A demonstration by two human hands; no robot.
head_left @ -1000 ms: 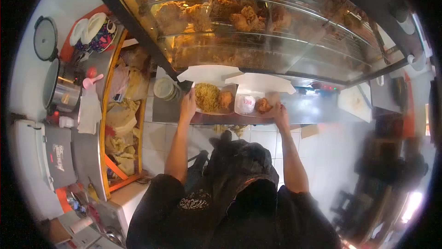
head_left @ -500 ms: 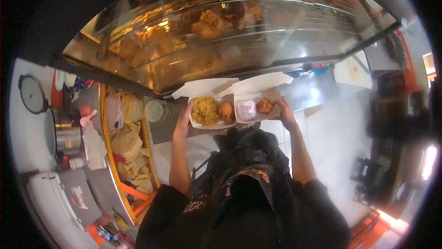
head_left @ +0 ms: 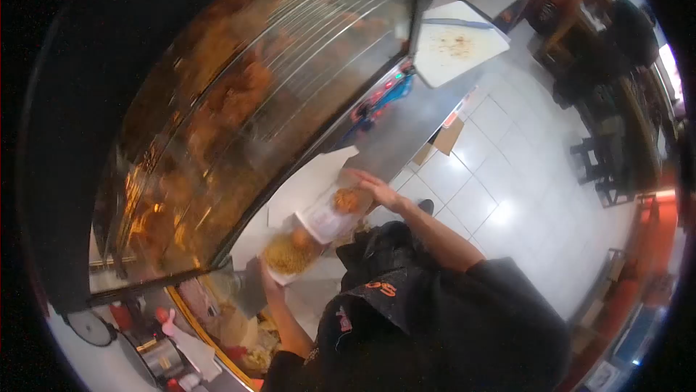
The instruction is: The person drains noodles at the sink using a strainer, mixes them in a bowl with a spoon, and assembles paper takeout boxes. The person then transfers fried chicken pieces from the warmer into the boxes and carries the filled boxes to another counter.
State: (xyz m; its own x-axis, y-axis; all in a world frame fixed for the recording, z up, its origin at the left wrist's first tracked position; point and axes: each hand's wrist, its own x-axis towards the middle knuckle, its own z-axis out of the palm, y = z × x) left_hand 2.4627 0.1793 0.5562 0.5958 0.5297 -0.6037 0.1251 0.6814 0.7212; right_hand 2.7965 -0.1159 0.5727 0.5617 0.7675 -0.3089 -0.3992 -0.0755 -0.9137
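I hold two open white takeaway boxes side by side, close to my chest. My left hand (head_left: 270,287) grips the outer edge of the left box (head_left: 290,254), which holds yellow noodles and a piece of fried chicken. My right hand (head_left: 373,188) grips the outer edge of the right box (head_left: 335,214), which holds a fried piece and a small white tub. Both lids (head_left: 304,189) stand open toward the glass display case (head_left: 239,102) full of fried chicken.
A steel counter (head_left: 413,120) runs under the case, with a white cutting board (head_left: 457,48) on it. White floor tiles (head_left: 493,196) spread to the right. Dark chairs and tables (head_left: 602,80) stand at the far right. Pots and packaging (head_left: 181,341) sit at lower left.
My view has swung strongly to the right. Both boxes have come off the counter ledge and moved away from the case toward me, still in my hands.
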